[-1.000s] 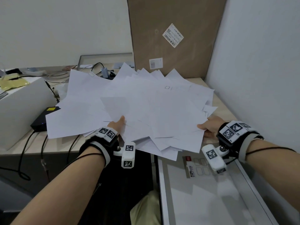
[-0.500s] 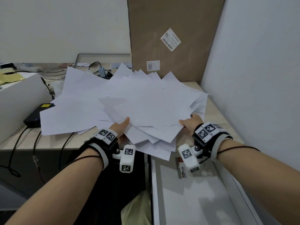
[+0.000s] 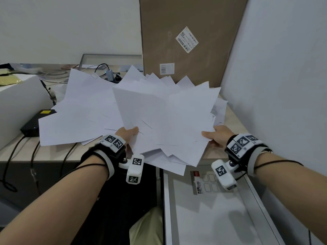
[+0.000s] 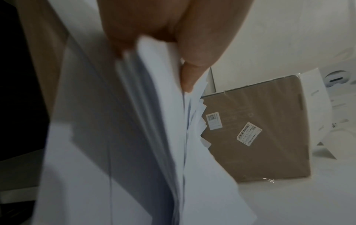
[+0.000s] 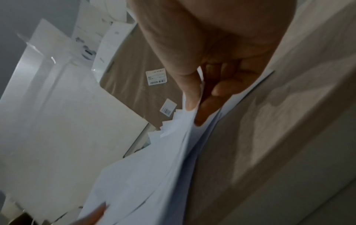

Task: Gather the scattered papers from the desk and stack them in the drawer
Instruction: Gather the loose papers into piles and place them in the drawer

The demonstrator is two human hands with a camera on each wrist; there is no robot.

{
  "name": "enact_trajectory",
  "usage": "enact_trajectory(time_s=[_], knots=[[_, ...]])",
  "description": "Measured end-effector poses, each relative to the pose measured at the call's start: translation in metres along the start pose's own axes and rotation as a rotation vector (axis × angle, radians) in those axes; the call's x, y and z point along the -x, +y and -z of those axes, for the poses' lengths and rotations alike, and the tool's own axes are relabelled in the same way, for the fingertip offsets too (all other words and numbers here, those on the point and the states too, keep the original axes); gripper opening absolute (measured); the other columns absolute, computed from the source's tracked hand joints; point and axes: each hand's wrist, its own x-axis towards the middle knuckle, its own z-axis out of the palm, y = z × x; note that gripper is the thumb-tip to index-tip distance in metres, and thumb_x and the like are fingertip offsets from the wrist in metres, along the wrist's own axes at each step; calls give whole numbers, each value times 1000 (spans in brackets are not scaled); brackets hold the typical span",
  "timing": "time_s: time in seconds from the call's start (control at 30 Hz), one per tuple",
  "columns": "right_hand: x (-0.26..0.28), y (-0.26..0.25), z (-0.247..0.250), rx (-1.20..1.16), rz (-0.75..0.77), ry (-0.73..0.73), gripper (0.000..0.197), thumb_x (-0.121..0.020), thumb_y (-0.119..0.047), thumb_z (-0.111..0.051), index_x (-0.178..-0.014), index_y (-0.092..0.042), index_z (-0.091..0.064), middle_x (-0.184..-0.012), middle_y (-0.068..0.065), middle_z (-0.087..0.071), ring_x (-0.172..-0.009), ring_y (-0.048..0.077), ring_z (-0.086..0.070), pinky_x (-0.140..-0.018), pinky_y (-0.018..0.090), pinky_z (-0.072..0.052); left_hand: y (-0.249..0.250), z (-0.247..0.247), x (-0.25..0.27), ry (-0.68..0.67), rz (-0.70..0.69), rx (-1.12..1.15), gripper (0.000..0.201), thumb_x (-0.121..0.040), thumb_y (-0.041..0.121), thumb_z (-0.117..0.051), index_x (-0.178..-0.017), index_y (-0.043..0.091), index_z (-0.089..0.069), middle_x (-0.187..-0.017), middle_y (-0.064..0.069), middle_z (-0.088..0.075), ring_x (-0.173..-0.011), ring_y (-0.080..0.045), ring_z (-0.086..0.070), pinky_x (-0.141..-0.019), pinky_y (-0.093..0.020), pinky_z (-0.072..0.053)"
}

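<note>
A loose, fanned sheaf of white papers [image 3: 159,114] is tilted up over the wooden desk [image 3: 235,119]. My left hand [image 3: 127,134] pinches its near left edge, thumb on top. My right hand [image 3: 216,136] pinches the near right edge the same way. The left wrist view shows the papers [image 4: 134,137] edge-on between thumb [image 4: 192,73] and fingers. In the right wrist view my thumb [image 5: 189,94] lies on the papers [image 5: 154,167] and my fingers curl underneath. Below my right wrist lies the open grey drawer [image 3: 203,209]. More sheets [image 3: 74,124] spread flat at the left.
A tall cardboard box [image 3: 191,41] leans at the back against the right wall [image 3: 283,76]. A white box [image 3: 19,103], a black device [image 3: 33,123] and cables [image 3: 10,156] sit at the left. The drawer holds a label sticker [image 3: 199,184].
Both hands have raised the sheaf's near edge, so the sheets tilt steeper. My right hand first moved in leftward, then spread back out to the right.
</note>
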Motion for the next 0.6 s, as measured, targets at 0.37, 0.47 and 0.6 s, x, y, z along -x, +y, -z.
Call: enact_trajectory(time_s=[0.37,0.47,0.6], knots=[[12,-22,-30,115,47,-123,40,-91,-46,-56,-84,-7,-58,-88,16,-72,-56,18,-59,-41,16,-38,-3,-8,1,-16,12,55,50,-88,17,-65,-130,-3,-46,-131,-27,-53,-113,-41,-59,-89,-49,-52],[2,-13,-3,4,65,74,32,-93,-39,-56,-94,-7,-62,-102,14,-70,-68,15,-60,-50,21,-42,-4,-3,0,49,-24,121,46,-87,15,-65,-128,0,-49,-126,-23,-57,-115,-40,-57,-96,-53,-48],[-12,-2,28,-114,-8,179,45,-85,-43,-66,-112,-8,-56,-109,10,-62,-86,18,-61,-58,25,-47,-11,6,-10,1,-56,242,68,-63,31,-79,-121,2,-57,-113,-13,-66,-105,-33,-63,-95,-53,-47]])
